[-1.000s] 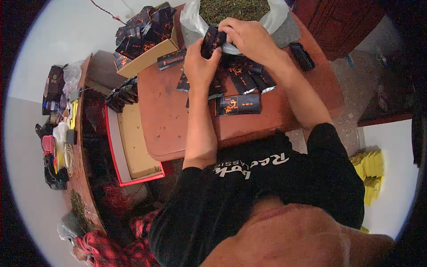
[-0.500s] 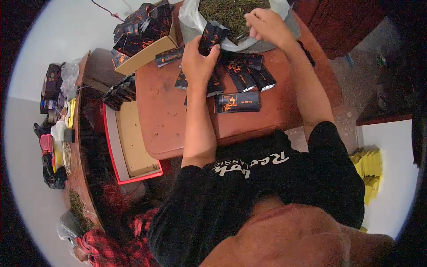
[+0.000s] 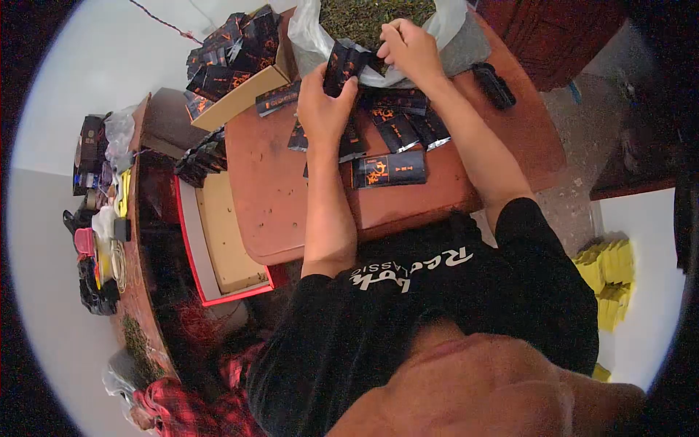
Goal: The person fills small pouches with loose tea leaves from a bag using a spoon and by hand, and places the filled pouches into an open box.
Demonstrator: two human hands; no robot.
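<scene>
Pouch firm in the left grip, light fingers at its far end

In the head view, the left grip is closed on the pouch, thumb laid along the side nearest the right grip, fingers partly hidden behind. The pouch projects beyond that thumb, its far end beside the white plastic bag of loose dark leaf. The right grip has its fingers curled in, above the bag's near edge; whether they pinch anything or touch the pouch, I cannot tell.

A low hold suits this best: the left grip around the body, thumb clear of the far end, with no more squeeze than it takes to stop a twist, since hard pressure would likely crease the film. The right grip does well just above the bag, where crumbs drop back among the leaf instead of onto the worktop.

On the near side of the grips lie flat pouches, some under the left forearm; raised wrists would avoid dragging them. Left of the left grip, the heaped carton stands near enough for an elbow swung wide to catch.
</scene>
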